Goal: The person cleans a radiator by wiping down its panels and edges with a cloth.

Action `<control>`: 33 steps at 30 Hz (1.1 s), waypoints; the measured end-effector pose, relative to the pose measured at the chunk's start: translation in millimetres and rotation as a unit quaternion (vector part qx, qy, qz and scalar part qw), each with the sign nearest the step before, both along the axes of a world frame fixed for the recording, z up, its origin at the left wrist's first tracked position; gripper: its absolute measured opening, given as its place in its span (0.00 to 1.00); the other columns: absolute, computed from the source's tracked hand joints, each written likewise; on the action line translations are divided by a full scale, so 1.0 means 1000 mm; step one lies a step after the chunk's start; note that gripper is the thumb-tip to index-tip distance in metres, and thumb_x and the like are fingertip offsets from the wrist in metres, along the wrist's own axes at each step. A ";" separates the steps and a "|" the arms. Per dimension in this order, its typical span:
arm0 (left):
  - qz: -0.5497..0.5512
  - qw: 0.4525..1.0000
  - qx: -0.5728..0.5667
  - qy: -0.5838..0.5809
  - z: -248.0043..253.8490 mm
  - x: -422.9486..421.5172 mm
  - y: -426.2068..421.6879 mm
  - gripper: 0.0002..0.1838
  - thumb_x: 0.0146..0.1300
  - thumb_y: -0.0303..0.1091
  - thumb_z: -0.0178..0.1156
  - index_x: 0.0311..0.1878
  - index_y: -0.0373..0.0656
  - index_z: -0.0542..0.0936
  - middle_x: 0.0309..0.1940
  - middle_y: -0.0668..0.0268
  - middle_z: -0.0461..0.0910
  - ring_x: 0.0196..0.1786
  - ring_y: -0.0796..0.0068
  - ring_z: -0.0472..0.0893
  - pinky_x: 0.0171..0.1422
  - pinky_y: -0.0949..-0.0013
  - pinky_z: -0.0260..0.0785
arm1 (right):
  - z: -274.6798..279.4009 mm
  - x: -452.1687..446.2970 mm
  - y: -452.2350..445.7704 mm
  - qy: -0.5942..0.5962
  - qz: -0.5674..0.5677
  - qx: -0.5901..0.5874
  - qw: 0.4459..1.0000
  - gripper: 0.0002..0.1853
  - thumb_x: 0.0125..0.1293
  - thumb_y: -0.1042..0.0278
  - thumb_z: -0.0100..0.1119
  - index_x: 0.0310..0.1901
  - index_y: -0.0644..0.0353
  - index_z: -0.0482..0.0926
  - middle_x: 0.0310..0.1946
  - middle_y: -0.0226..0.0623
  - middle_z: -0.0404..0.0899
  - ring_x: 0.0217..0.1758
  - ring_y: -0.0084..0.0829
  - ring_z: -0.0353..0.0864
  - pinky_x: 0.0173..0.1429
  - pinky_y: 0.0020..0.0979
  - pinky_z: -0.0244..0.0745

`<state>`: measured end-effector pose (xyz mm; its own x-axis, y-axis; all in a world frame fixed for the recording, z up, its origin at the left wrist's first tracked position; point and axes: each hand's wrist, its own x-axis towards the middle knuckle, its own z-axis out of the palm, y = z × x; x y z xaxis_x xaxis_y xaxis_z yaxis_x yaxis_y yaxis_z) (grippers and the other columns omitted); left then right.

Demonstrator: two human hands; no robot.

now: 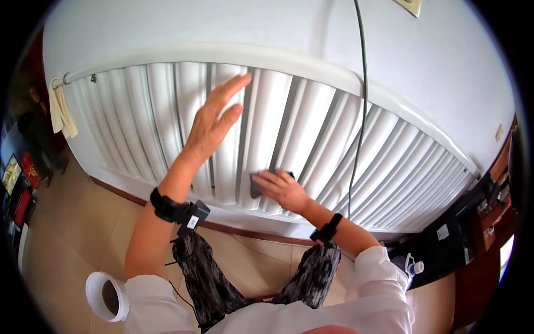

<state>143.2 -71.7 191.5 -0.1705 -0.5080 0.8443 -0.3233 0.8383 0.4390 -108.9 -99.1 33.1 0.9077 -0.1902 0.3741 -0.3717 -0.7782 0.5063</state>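
A long white radiator (267, 111) with upright columns runs along the wall ahead. My left hand (214, 122) is raised in front of its upper middle part, fingers stretched out and thumb apart, with nothing in it. Whether it touches the columns I cannot tell. Lower down, my right hand (281, 189) presses a dark grey cloth (255, 187) against the lower part of a column. Most of the cloth is hidden under the fingers and palm.
A thin dark cable (362, 72) hangs across the radiator, right of my hands. A pale cloth (62, 111) drapes over the pipe at the left end. On the tiled floor (72, 222) stands a white bucket (93, 295) with dark contents. A black box-shaped item (439, 250) is at right.
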 end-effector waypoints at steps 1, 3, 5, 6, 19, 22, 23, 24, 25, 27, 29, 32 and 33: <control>-0.006 0.999 0.037 0.012 -0.011 0.004 0.012 0.29 0.69 0.56 0.47 0.68 0.52 0.69 0.68 0.61 0.67 0.73 0.61 0.60 0.76 0.58 0.50 | -0.010 -0.004 0.003 0.013 0.024 0.034 0.999 0.16 0.56 0.68 0.57 0.48 0.51 0.82 0.66 0.30 0.67 0.69 0.33 0.63 0.67 0.39 0.61; -0.006 0.997 0.070 0.022 -0.033 0.018 0.031 0.27 0.70 0.52 0.48 0.68 0.51 0.68 0.68 0.61 0.67 0.73 0.62 0.60 0.75 0.59 0.50 | -0.013 -0.008 0.006 -0.022 0.058 0.104 0.993 0.17 0.54 0.69 0.57 0.47 0.50 0.82 0.63 0.30 0.70 0.66 0.32 0.67 0.64 0.38 0.63; -0.001 0.994 0.108 0.030 -0.056 0.040 0.043 0.27 0.70 0.48 0.50 0.69 0.47 0.67 0.66 0.60 0.69 0.73 0.63 0.61 0.75 0.59 0.50 | 0.033 -0.001 0.021 -0.109 0.071 0.090 0.987 0.16 0.55 0.71 0.54 0.45 0.49 0.82 0.60 0.32 0.72 0.62 0.34 0.71 0.58 0.36 0.66; 0.008 0.994 0.102 0.032 -0.061 0.051 0.052 0.27 0.70 0.48 0.50 0.69 0.47 0.67 0.66 0.60 0.69 0.73 0.63 0.61 0.75 0.59 0.50 | 0.068 0.000 0.020 -0.161 0.106 0.007 0.981 0.16 0.55 0.76 0.52 0.44 0.51 0.82 0.59 0.33 0.73 0.60 0.36 0.73 0.55 0.37 0.68; 0.052 0.989 0.135 0.023 -0.107 0.110 0.093 0.26 0.66 0.36 0.54 0.66 0.38 0.68 0.64 0.57 0.71 0.70 0.63 0.66 0.73 0.61 0.52 | 0.249 0.103 -0.027 -0.252 0.018 -0.151 0.956 0.25 0.53 0.72 0.61 0.56 0.48 0.76 0.49 0.41 0.76 0.52 0.43 0.75 0.57 0.41 0.70; 0.047 0.994 0.102 0.004 -0.092 0.101 0.089 0.27 0.65 0.37 0.54 0.66 0.36 0.68 0.64 0.56 0.70 0.69 0.61 0.66 0.73 0.61 0.53 | 0.251 0.150 -0.052 -0.264 0.070 -0.115 0.955 0.23 0.54 0.71 0.60 0.54 0.46 0.77 0.46 0.40 0.76 0.48 0.44 0.76 0.51 0.43 0.72; 0.048 0.994 0.093 0.006 -0.085 0.096 0.088 0.27 0.65 0.37 0.54 0.66 0.35 0.68 0.64 0.55 0.70 0.69 0.61 0.66 0.73 0.62 0.53 | 0.253 0.165 -0.053 -0.256 0.062 -0.101 0.959 0.22 0.54 0.70 0.60 0.53 0.46 0.77 0.46 0.39 0.76 0.47 0.44 0.76 0.51 0.43 0.72; 0.033 0.995 0.090 -0.014 -0.078 0.090 0.088 0.27 0.65 0.37 0.54 0.66 0.35 0.68 0.64 0.55 0.70 0.69 0.61 0.66 0.73 0.62 0.53 | 0.253 0.179 -0.055 -0.252 0.053 -0.086 0.963 0.22 0.54 0.69 0.60 0.52 0.45 0.78 0.46 0.38 0.76 0.47 0.44 0.76 0.50 0.44 0.72; 0.056 0.997 0.058 -0.002 -0.070 0.083 0.086 0.27 0.65 0.37 0.53 0.65 0.34 0.68 0.64 0.54 0.70 0.69 0.60 0.67 0.73 0.62 0.53 | 0.253 0.192 -0.058 -0.252 0.052 -0.101 0.961 0.20 0.54 0.68 0.59 0.51 0.45 0.78 0.47 0.36 0.76 0.47 0.43 0.76 0.50 0.44 0.71; 0.093 0.996 -0.012 0.003 -0.056 0.068 0.081 0.26 0.65 0.35 0.49 0.65 0.31 0.67 0.64 0.52 0.70 0.68 0.59 0.67 0.73 0.61 0.53 | 0.247 0.208 -0.062 -0.249 0.058 -0.130 0.958 0.17 0.55 0.67 0.58 0.49 0.44 0.80 0.49 0.34 0.75 0.51 0.40 0.74 0.52 0.45 0.69; 0.098 0.994 -0.042 -0.012 -0.042 0.057 0.076 0.26 0.65 0.33 0.48 0.65 0.31 0.67 0.63 0.52 0.70 0.67 0.58 0.68 0.73 0.60 0.53 | 0.233 0.202 -0.055 -0.250 0.056 -0.182 0.949 0.15 0.57 0.66 0.57 0.47 0.45 0.80 0.52 0.34 0.73 0.58 0.38 0.70 0.58 0.46 0.66; 0.130 0.988 -0.079 -0.034 -0.023 0.042 0.083 0.26 0.64 0.30 0.47 0.65 0.31 0.66 0.63 0.52 0.70 0.66 0.57 0.68 0.72 0.59 0.54 | 0.209 0.163 -0.026 -0.232 -0.007 -0.218 0.948 0.14 0.57 0.65 0.57 0.46 0.49 0.80 0.60 0.35 0.68 0.69 0.38 0.61 0.67 0.47 0.58; 0.139 0.985 -0.087 -0.049 -0.019 0.040 0.086 0.26 0.63 0.29 0.46 0.65 0.31 0.66 0.63 0.52 0.70 0.67 0.57 0.68 0.72 0.58 0.54 | 0.197 0.148 -0.025 -0.255 0.011 -0.207 0.945 0.14 0.57 0.65 0.57 0.46 0.50 0.80 0.63 0.35 0.67 0.70 0.38 0.59 0.69 0.49 0.55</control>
<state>183.6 14.5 172.4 -0.1297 -0.3953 0.9094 -0.5854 0.7708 0.2515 39.1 -123.9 230.5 0.5917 0.0842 0.8018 -0.6354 -0.5633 0.5281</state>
